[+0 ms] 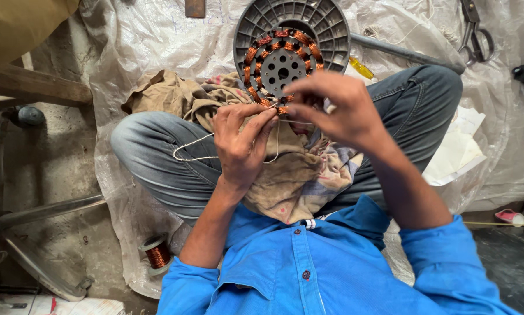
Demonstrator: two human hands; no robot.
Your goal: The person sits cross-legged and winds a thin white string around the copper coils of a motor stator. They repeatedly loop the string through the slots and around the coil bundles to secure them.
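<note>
Stator: round grey metal stator point(282, 64) ringed with copper coils, propped upright at the person's crossed legs, leaning against a grey ribbed plastic disc point(326, 23); its lower edge sits just above both hands
Left hand: left hand point(241, 146) curled closed, thumb and fingertips point(269, 119) pinching a thin white string point(192, 149) right at the stator's bottom coils; the string loops out leftward across the thigh and back
Right hand: right hand point(340, 108) bent over from the right, fingers pinched together on the same string at the lowest coil, touching the winding; knuckles hide the exact grip point
Lap: crumpled tan cloth point(285, 181) spread over the lap beneath both hands; grey-blue jeans point(151, 157) on the crossed legs to either side; blue buttoned shirt point(308, 268) fills the bottom of the view
Ground cover: pale plastic sheet point(145, 41) under the legs and disc
Near left: small spool of copper wire point(156, 254) on the sheet's edge by the left elbow, well apart from the hands
Far right: scissors point(475, 32) at the top right corner; grey metal rod point(402, 53) lying behind the right knee; yellow object point(361, 68) just beside the disc; white paper point(463, 146) under the right knee
Far left: wooden plank point(34, 86) and dusty concrete floor point(58, 169)
</note>
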